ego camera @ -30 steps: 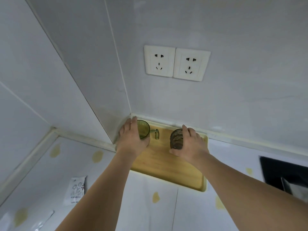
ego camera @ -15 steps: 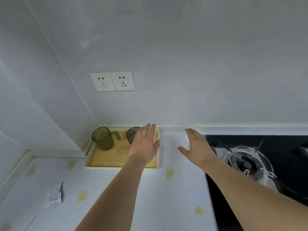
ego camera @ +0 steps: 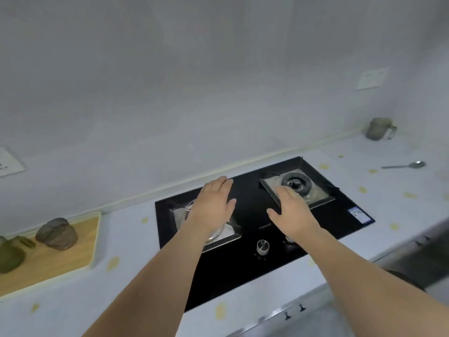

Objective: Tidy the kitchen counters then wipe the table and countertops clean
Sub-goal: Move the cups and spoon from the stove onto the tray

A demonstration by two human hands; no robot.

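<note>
Both my hands hover over the black gas hob (ego camera: 255, 239), empty. My left hand (ego camera: 213, 205) has its fingers straight and together, above the left burner (ego camera: 218, 235); my right hand (ego camera: 291, 210) is spread flat, by the near corner of the right burner (ego camera: 297, 184). Whether either palm touches the glass, I cannot tell.

On the wooden tray (ego camera: 60, 251) at far left stand a green cup (ego camera: 9, 254) and a dark tumbler (ego camera: 57, 233), side by side. Still loose on the countertop (ego camera: 388, 198) to the right: a spoon (ego camera: 404, 165), and well behind it, against the wall, a grey-green mug (ego camera: 379, 128).

Judgement: tidying is unfinished, and those two items appear next. To do it well, I should carry my right hand across to the spoon, pinch the handle rather than the bowl, and take the mug by its handle. I should clear them before any wiping, and keep my forearms off the hob knob (ego camera: 262, 246).
</note>
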